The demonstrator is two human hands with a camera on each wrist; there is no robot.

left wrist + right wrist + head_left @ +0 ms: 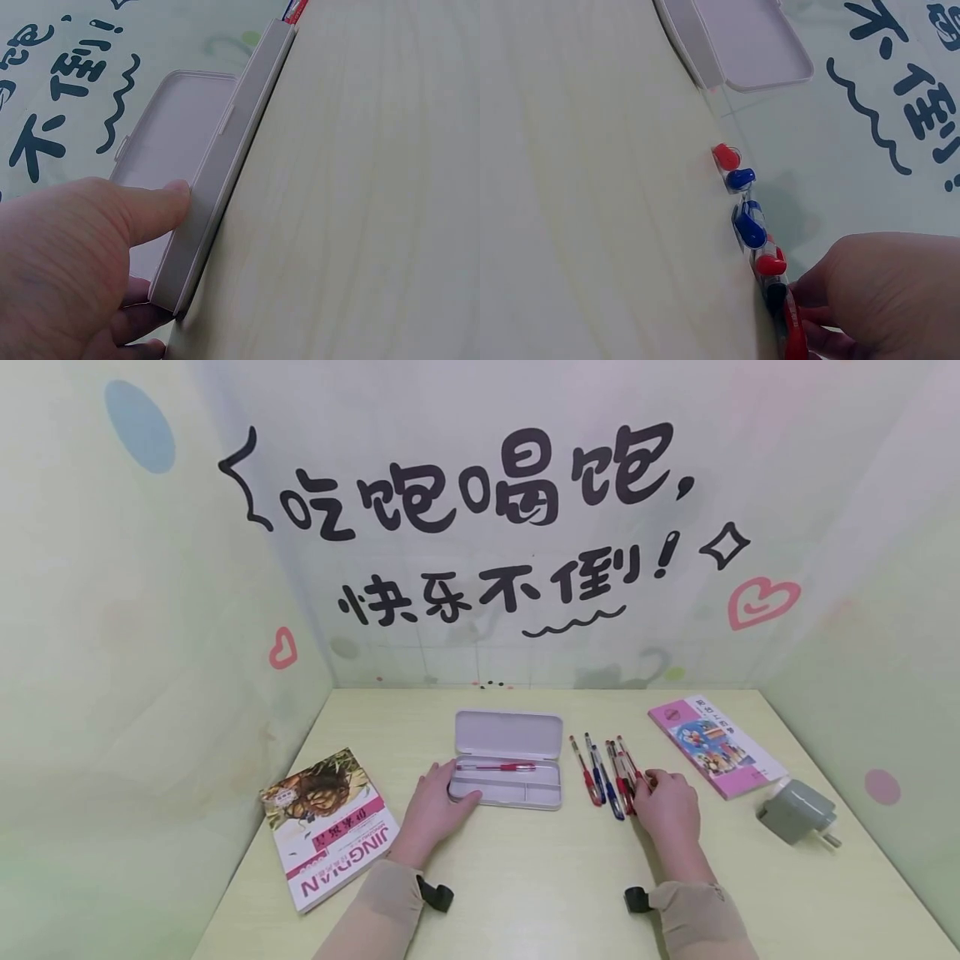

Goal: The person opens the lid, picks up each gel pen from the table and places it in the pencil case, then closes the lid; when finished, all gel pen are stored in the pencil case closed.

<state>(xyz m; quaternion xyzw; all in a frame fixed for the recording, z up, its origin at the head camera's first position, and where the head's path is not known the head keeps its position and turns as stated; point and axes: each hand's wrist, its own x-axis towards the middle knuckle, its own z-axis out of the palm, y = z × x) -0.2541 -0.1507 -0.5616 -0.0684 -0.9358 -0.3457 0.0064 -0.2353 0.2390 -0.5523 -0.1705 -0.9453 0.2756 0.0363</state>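
In the head view, the opened pencil case [543, 793] is set on the desk [525, 877], with a red-gripped pen [517, 767] laid in its rear compartment. Its nine-o'clock end is gripped by the left hand [438, 807]. At its three o'clock, loose pens [610, 789] are grouped, one red pen [631, 757] pinched by the right hand [669, 810]. In the left wrist view, the case's front wall is pressed by the thumb [161, 206]. In the right wrist view, the fingers [821, 315] are drawn together on the red pen at five o'clock.
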